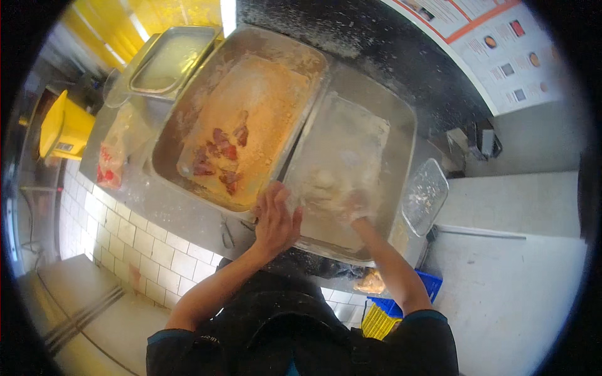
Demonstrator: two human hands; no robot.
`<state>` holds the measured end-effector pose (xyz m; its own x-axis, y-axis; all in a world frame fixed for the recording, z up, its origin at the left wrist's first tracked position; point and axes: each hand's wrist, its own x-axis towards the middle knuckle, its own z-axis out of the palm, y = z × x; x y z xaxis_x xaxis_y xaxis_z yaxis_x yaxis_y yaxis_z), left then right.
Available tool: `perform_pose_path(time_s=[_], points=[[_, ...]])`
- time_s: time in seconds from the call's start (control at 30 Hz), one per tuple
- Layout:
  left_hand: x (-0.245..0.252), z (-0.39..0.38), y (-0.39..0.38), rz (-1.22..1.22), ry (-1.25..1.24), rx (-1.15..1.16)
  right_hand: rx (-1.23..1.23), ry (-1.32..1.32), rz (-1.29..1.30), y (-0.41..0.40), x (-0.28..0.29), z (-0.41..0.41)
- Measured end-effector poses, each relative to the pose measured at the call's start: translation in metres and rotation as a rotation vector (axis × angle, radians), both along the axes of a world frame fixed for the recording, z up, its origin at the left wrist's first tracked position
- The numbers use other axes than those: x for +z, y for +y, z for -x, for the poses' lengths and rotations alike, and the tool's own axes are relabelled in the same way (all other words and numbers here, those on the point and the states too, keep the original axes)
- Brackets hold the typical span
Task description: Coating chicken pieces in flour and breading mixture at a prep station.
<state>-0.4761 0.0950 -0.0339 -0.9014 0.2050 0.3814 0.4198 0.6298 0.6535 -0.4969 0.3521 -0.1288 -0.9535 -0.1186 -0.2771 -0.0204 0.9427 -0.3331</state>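
Two deep metal pans stand side by side before me. In the left pan (162, 155) lies an orange-tan breading powder (263, 108) with several dark red pieces of what looks like raw or marinated meat (221, 152) on it. The right pan (404, 141) contains pale flour (343, 131). My left hand (275, 218) rests at the near corner where the pans meet, thumb spread from the fingers. Low over the flour in the right pan is my right hand (356, 204), blurred and floury; whether it holds anything cannot be made out.
A smaller metal pan of cloudy liquid (171, 61) stands at the far left, near a plastic bag with red print (113, 162). Left of the counter is a yellow bin (68, 127). A clear tray with crumbs (425, 197) sits on the right. Yellow and blue crates (381, 322) are below.
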Motion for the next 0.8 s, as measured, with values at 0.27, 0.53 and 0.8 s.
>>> perform_pose_path(time_s=[0.27,0.53,0.8], points=[[0.021,0.006,0.045,-0.161,0.011,-0.169,-0.484,0.277,0.684,0.184,-0.207,0.024],[0.006,-0.001,0.004,-0.028,-0.007,-0.008,0.057,-0.120,0.222,0.002,0.011,0.061],[-0.003,0.001,0.010,-0.006,-0.032,-0.050,0.034,-0.215,0.430,-0.040,-0.006,0.079]])
